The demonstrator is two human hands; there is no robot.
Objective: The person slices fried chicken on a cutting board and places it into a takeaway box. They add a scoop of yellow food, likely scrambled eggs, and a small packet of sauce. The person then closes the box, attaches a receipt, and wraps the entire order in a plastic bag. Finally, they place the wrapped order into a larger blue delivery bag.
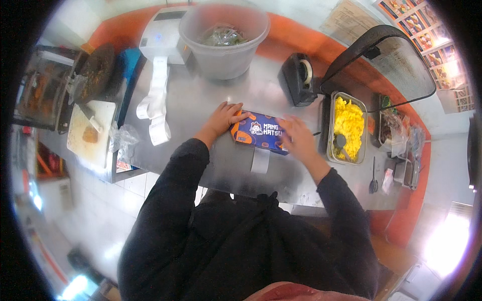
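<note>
A blue and orange cardboard food box [260,130] with a printed cartoon figure and lettering lies flat on the steel counter before me. My left hand [224,117] holds its left end, the thumb across the top and the fingers at the far corner. Over the right end is my right hand [298,138], blurred, its fingers hiding that part of the lid. Whether they press on it, I cannot tell. A white paper slip [260,161] sticks out from the box's near side. The tip of a dark thin object [317,134] shows beside my right hand.
Left on the steel counter [211,177], a label printer [164,35] trails a paper strip [157,90]. Behind the box stand a plastic tub [225,56] and a tape dispenser [298,81]. Rightward are a container of yellow food [348,124] and scissors [373,180]; far left, a cutting board [84,150] with a knife [89,116].
</note>
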